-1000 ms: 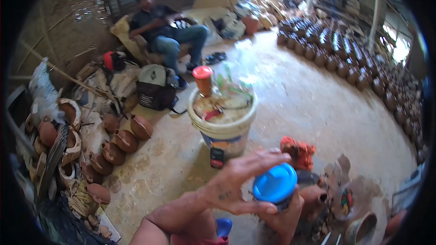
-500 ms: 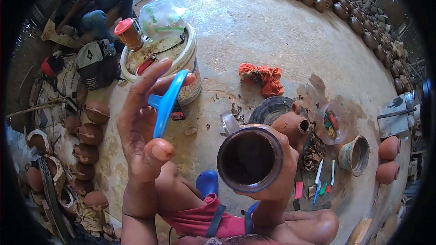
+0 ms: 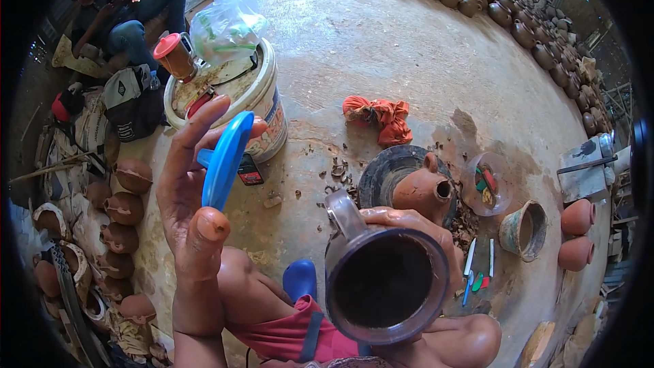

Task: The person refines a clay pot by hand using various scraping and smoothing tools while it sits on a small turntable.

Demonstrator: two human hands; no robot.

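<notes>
My left hand is raised and holds a round blue lid on edge between the fingers. My right hand grips a clear plastic jug with a handle, its wide mouth turned up toward me and its inside dark. Just past the jug, a clay pot with a spout lies on a dark round turntable. My bare knees and red shorts show at the bottom.
A white bucket holding a plastic bag and an orange-capped bottle stands at upper left, an orange cloth beyond the turntable. Rows of clay pots line the left and far right. A person sits at top left. Small tools and bowls lie at right.
The blue lid has come off the jug and moved up to the left in my left hand. The jug's open mouth has come closer to me, and my view has tilted down.
</notes>
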